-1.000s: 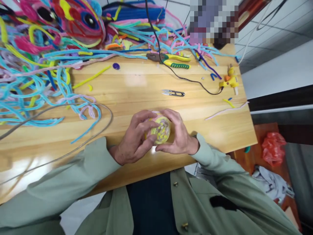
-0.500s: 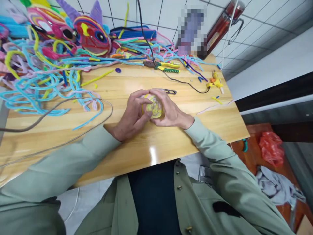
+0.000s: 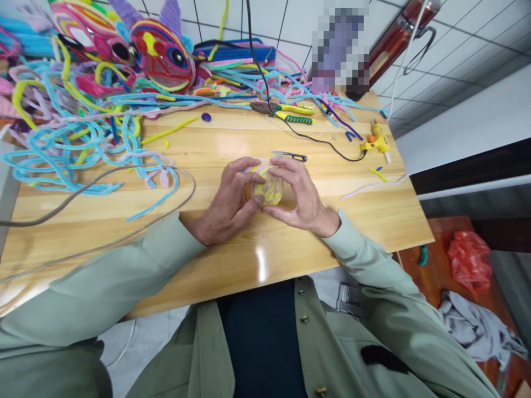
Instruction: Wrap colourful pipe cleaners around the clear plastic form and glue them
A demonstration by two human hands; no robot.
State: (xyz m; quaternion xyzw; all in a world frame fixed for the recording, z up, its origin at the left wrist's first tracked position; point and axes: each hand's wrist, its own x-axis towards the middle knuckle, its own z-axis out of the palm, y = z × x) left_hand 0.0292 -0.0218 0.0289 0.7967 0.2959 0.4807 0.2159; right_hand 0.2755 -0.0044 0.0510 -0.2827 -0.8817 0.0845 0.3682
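Observation:
Both my hands hold a small round ball [image 3: 269, 190] of yellow and pink pipe cleaner over the wooden table [image 3: 249, 260]. My left hand [image 3: 230, 204] wraps its fingers round the ball's left side, thumb on its front. My right hand [image 3: 299, 196] cups the right side with curled fingers. Much of the ball is hidden by my fingers. Small thread snips [image 3: 290, 156] lie just beyond my right hand.
A tangle of blue, pink and yellow pipe cleaners [image 3: 83, 132] covers the table's far left, with coloured fish-like figures [image 3: 164, 52] behind. Pliers [image 3: 290, 113] and a yellow glue gun [image 3: 375, 142] lie at the far right. A grey cable [image 3: 124, 177] loops across the left.
My hands with the ball moved away from the table's near edge toward its middle, then stayed there. The view tilted up slightly.

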